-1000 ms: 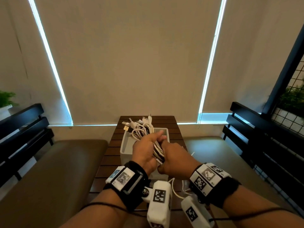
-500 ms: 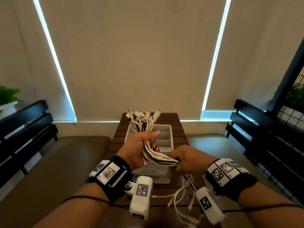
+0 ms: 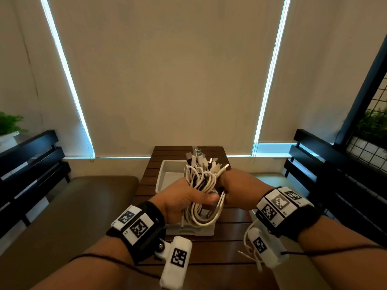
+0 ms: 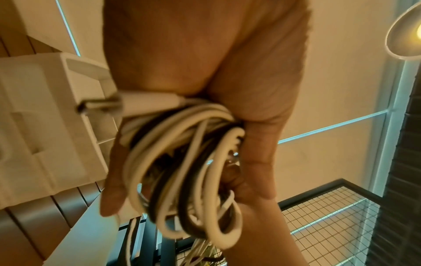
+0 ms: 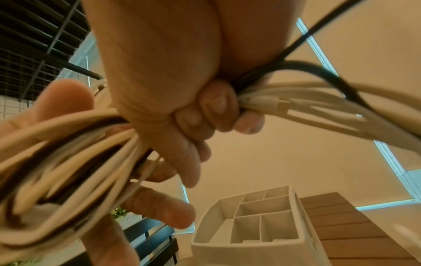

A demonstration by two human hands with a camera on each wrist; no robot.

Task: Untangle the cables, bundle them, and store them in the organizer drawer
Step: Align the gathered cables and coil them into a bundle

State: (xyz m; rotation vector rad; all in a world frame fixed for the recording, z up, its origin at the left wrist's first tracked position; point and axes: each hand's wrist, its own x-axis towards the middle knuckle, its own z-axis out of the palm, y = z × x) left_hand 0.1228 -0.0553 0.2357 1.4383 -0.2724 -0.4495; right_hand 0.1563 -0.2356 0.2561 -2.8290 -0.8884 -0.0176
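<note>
Since half a second ago the cables (image 3: 202, 193) are being gathered up: the strands that were trailing low over the table's near edge are now folded into one upright coil, and the right hand (image 3: 240, 190) is rising from the coil's low right side to sit level with the left hand (image 3: 184, 198).

The coil is hanging in the air directly above the organizer drawer (image 3: 170, 174), touching nothing below it, with its plugs fanning out over the drawer's far rim. The left hand is gripping the coil's middle, thumb pressing across the front and fingers (image 4: 114, 180) curling round behind. The right hand is clenching a fistful of strands on the coil's right side, fingers curled tight around them, with one dark cable among the white.

To do this bundling well, the left hand probably needs to be keeping its squeeze on the waist while the right is tucking the loose plug ends inward. The drawer's small compartments (image 5: 262, 216) look narrow for this coil, so aiming at the larger open bay seems wiser.
</note>
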